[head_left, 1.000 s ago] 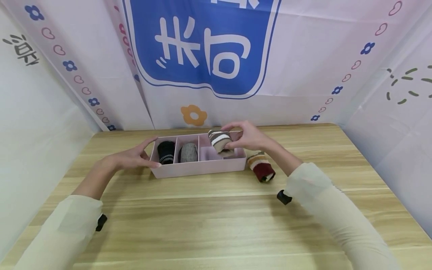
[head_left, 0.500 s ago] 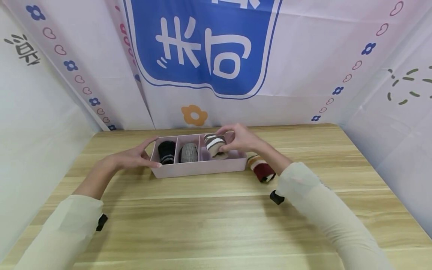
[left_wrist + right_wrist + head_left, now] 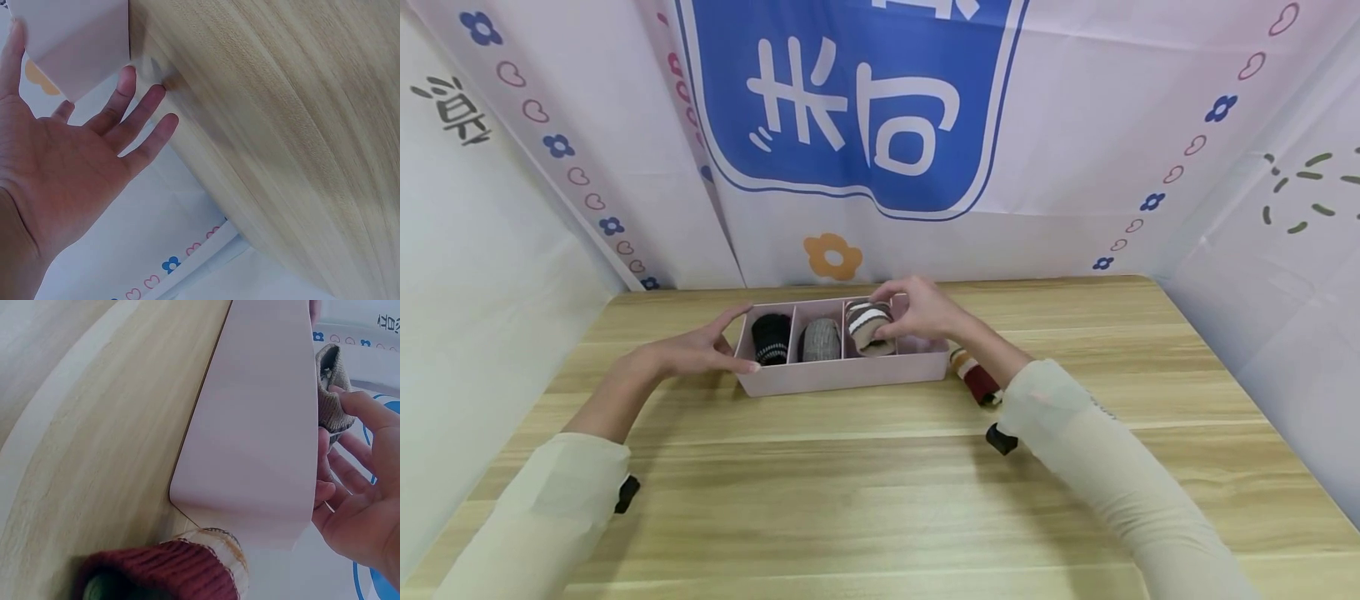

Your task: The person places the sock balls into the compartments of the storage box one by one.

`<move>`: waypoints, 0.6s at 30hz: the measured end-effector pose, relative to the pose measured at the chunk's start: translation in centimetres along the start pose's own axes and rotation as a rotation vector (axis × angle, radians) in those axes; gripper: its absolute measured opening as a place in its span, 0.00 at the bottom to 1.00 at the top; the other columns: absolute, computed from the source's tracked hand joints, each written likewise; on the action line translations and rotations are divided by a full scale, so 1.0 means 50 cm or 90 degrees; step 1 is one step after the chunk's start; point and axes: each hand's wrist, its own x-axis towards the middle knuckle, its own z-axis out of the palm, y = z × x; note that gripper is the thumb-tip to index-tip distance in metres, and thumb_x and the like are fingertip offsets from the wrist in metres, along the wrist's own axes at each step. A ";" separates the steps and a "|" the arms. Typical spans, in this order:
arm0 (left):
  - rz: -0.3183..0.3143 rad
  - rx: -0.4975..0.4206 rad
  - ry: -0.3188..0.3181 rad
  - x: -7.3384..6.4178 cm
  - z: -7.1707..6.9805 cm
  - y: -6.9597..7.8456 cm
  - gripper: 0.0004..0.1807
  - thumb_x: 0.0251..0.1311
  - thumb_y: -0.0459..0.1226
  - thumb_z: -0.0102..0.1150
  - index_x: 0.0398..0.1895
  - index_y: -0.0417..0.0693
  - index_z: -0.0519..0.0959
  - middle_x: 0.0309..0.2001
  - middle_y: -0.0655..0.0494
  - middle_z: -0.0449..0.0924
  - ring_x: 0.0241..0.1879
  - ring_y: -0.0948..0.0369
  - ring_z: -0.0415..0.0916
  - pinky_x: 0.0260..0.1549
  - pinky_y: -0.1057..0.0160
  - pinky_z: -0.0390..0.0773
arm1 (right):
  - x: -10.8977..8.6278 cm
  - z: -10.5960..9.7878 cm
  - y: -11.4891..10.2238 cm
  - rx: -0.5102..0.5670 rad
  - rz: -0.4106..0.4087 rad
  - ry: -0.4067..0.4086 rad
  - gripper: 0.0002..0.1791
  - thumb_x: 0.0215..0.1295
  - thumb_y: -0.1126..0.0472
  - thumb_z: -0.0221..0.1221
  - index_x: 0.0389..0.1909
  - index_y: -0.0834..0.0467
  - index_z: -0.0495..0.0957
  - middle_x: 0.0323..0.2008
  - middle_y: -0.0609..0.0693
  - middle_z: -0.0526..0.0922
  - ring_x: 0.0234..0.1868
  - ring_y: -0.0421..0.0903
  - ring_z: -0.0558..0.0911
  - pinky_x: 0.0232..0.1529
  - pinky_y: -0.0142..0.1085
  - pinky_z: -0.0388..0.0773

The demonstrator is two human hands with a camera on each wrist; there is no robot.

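A pink divided storage box (image 3: pixel 842 377) stands near the back of the table. My left hand (image 3: pixel 700 346) grips its left end, thumb at the front corner and index finger at the back; the other fingers (image 3: pixel 150 103) stretch out beside it. My right hand (image 3: pixel 921 310) pinches a rolled pair of brown, white and beige striped socks (image 3: pixel 868 329) in the third compartment from the left. Black rolled socks (image 3: pixel 771 337) lie in the first compartment, grey rolled socks (image 3: pixel 821 340) in the second. In the right wrist view the held socks (image 3: pixel 331 394) show above the box wall.
A rolled pair of dark red, orange and cream striped socks (image 3: pixel 976 379) lies on the wooden table (image 3: pixel 850 492), right of the box and partly under my right forearm. A printed cloth backdrop (image 3: pixel 1045 167) rises behind the table and along both sides.
My right hand has moved left and lowered the striped socks into the third compartment. The left hand stays at the box's left end.
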 end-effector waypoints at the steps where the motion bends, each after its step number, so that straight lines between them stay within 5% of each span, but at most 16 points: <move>1: 0.000 -0.001 -0.001 0.000 0.000 0.000 0.63 0.64 0.51 0.68 0.84 0.48 0.30 0.54 0.35 0.76 0.55 0.46 0.74 0.58 0.39 0.71 | 0.001 0.001 0.000 -0.004 0.003 0.002 0.28 0.53 0.65 0.76 0.57 0.65 0.83 0.54 0.58 0.85 0.55 0.55 0.79 0.61 0.52 0.74; 10: 0.002 -0.004 -0.001 0.001 0.002 -0.002 0.63 0.64 0.51 0.68 0.84 0.49 0.30 0.54 0.34 0.75 0.55 0.46 0.74 0.59 0.39 0.71 | 0.012 0.011 0.000 -0.022 0.027 -0.008 0.29 0.53 0.64 0.77 0.58 0.64 0.82 0.56 0.58 0.84 0.60 0.56 0.77 0.67 0.54 0.70; 18: 0.002 -0.006 -0.004 0.001 0.000 -0.001 0.63 0.64 0.51 0.68 0.84 0.48 0.30 0.55 0.34 0.75 0.55 0.46 0.74 0.59 0.38 0.70 | 0.016 0.021 0.004 -0.088 0.046 -0.006 0.30 0.52 0.59 0.79 0.57 0.60 0.84 0.50 0.54 0.85 0.49 0.49 0.79 0.56 0.44 0.74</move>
